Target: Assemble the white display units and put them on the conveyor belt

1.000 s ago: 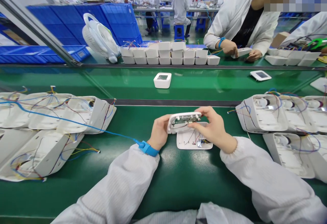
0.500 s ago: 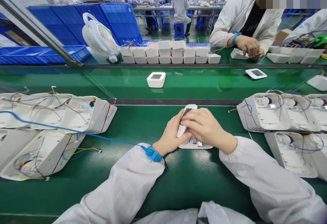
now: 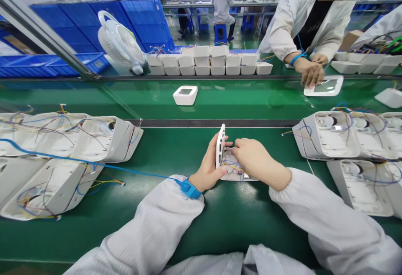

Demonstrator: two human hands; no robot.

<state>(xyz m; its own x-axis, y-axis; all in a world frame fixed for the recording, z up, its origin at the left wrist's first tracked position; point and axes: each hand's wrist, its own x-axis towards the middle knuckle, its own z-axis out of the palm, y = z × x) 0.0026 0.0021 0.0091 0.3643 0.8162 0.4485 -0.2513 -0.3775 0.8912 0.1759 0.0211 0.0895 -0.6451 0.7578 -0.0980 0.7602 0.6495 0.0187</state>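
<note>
My left hand point(image 3: 210, 164), with a blue strap at its wrist, holds a thin white cover point(image 3: 220, 146) tilted up on its edge, thumb on the near side. To its right a white housing point(image 3: 226, 177) lies on the green bench, with coloured wires and small parts inside. My right hand point(image 3: 254, 158) is over the housing's right part, its fingers bent together close to the cover; what lies between the fingertips is hidden.
White housings with wires stand at the left point(image 3: 103, 141) and right point(image 3: 326, 137). A white device point(image 3: 185, 95) sits on the green belt point(image 3: 141, 99). Across it, a person's hand point(image 3: 309, 72) touches a white frame point(image 3: 337, 86). A fan point(image 3: 121, 42) stands behind.
The cover has swung up to nearly upright, showing the wires. My right hand has come off the cover to over the housing. The device on the belt moved left, and the other person reached forward.
</note>
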